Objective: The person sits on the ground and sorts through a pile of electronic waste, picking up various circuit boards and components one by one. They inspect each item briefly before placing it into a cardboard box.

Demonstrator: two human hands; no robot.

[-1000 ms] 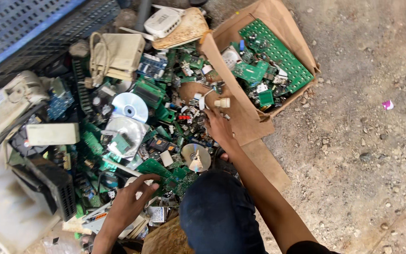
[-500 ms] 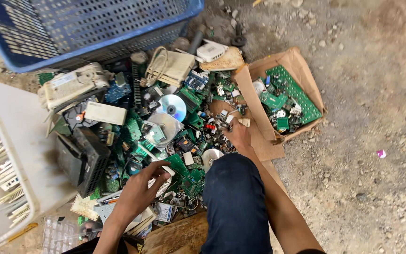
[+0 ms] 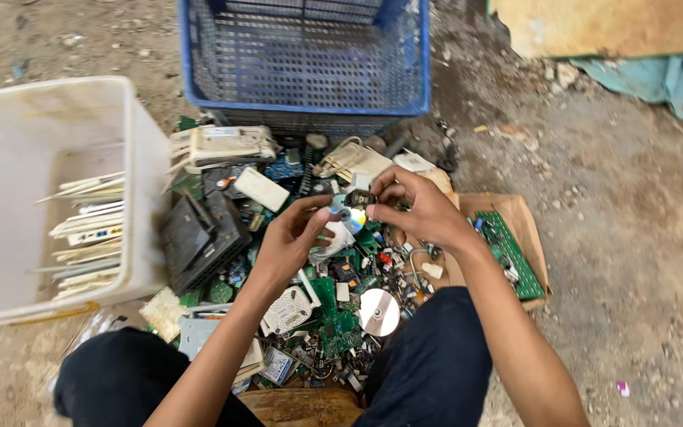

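Both my hands are raised over a heap of electronic scrap (image 3: 310, 277) made of green circuit boards, discs and plastic casings. My right hand (image 3: 416, 209) pinches a small dark electronic part (image 3: 360, 198) between thumb and fingers. My left hand (image 3: 290, 237) comes up beside it, its fingertips touching the same part from the left. A shiny disc (image 3: 349, 215) lies in the heap just behind the part. My knees in dark trousers frame the heap from below.
A white plastic bin (image 3: 132, 182) with flat white pieces stands at the left. A blue mesh crate (image 3: 310, 107) stands behind the heap. A cardboard box (image 3: 535, 245) holding green circuit boards sits at the right. Bare dirt ground lies to the right.
My right hand left the heap near the cardboard box and rose with a small part. My left hand lifted off the scrap to meet it. The view tilted up toward the blue crate.
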